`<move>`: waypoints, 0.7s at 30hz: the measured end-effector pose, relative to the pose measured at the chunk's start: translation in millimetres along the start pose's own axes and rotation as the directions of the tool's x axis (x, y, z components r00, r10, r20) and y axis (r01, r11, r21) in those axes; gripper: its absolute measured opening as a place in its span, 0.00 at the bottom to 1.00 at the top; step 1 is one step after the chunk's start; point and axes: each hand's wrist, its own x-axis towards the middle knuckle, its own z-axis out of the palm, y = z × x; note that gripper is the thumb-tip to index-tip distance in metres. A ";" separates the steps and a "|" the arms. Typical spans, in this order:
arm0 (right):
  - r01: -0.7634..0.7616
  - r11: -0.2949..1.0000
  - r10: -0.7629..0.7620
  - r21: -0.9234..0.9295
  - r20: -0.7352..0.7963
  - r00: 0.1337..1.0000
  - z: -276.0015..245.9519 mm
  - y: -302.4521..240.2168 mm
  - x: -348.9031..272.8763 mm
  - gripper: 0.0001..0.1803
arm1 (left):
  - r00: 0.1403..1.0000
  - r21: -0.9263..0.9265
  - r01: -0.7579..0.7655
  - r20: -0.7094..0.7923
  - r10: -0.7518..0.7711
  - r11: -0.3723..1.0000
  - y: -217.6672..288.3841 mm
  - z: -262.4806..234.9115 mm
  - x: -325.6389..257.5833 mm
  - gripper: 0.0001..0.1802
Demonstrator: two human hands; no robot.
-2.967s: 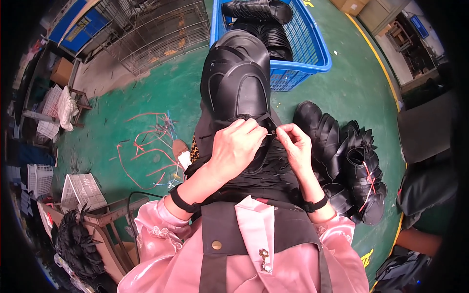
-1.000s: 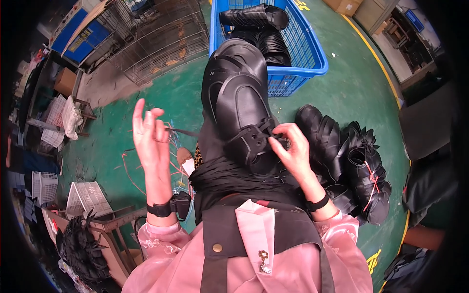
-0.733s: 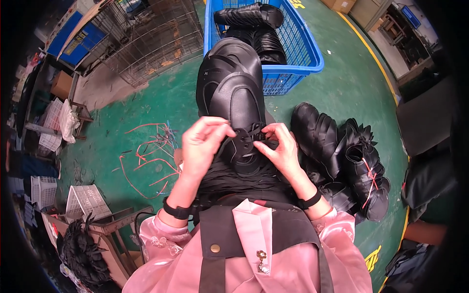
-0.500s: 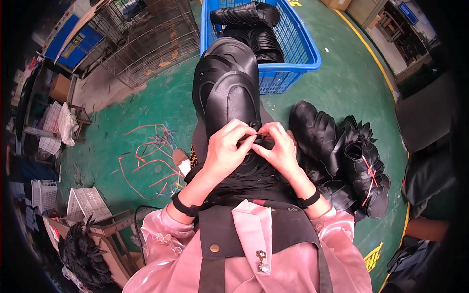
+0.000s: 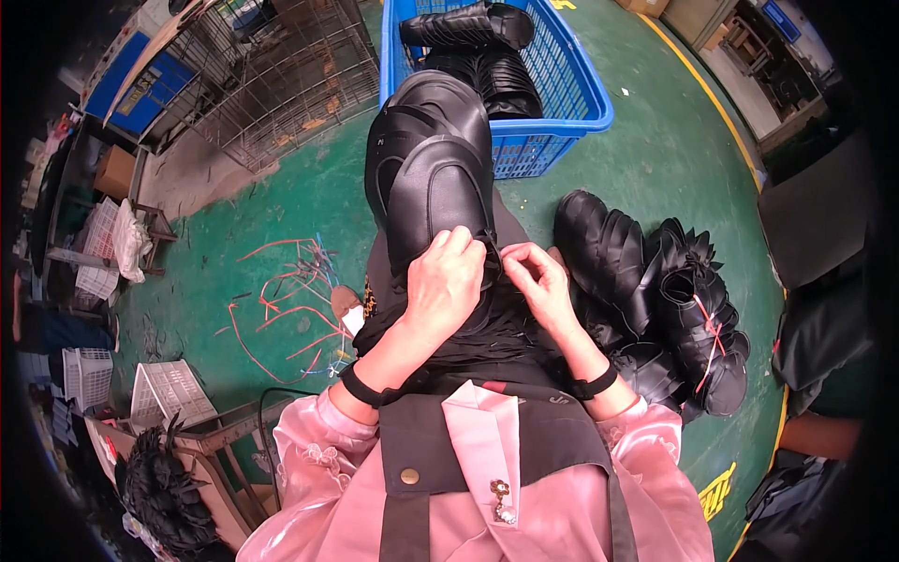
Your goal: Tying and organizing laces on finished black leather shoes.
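A stack of black leather shoe uppers (image 5: 440,187), nested in one another, lies across my lap and points away from me. My left hand (image 5: 442,286) is closed at its near end, fingers curled over the edge of the nearest upper. Just to the right, my right hand (image 5: 541,286) is bent into a pinch, with thumb and forefinger close together. Whatever lies between those fingertips is too small to make out. Under both hands, loose black material (image 5: 506,328) covers my lap.
Beyond the stack stands a blue plastic crate (image 5: 552,136) holding more bundled uppers (image 5: 468,28). On the green floor to the right lie several black upper bundles (image 5: 618,262), one tied with red string (image 5: 709,328). Loose red ties (image 5: 281,300) are scattered on the left, near a wire cage (image 5: 281,75).
My hands, which met fingertip to fingertip over a small dark piece, have drawn apart. The left has turned more palm-down onto the upper; the right has shifted slightly to the right.
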 end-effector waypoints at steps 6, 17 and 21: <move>-0.069 0.992 0.068 0.104 0.016 0.998 3.4 5.6 4.4 0.07 | 0.999 0.025 -0.016 0.043 0.015 1.000 5.0 -5.6 2.3 0.04; -0.065 0.969 0.065 0.238 0.008 0.998 0.9 8.5 11.9 0.06 | 0.998 -0.158 -0.018 0.060 0.028 0.987 3.2 -22.5 -5.0 0.20; -0.008 0.843 0.182 0.538 -0.271 0.945 -31.8 -8.0 25.5 0.06 | 1.000 -0.008 -0.020 -0.022 0.019 1.000 -3.2 -27.8 -22.7 0.34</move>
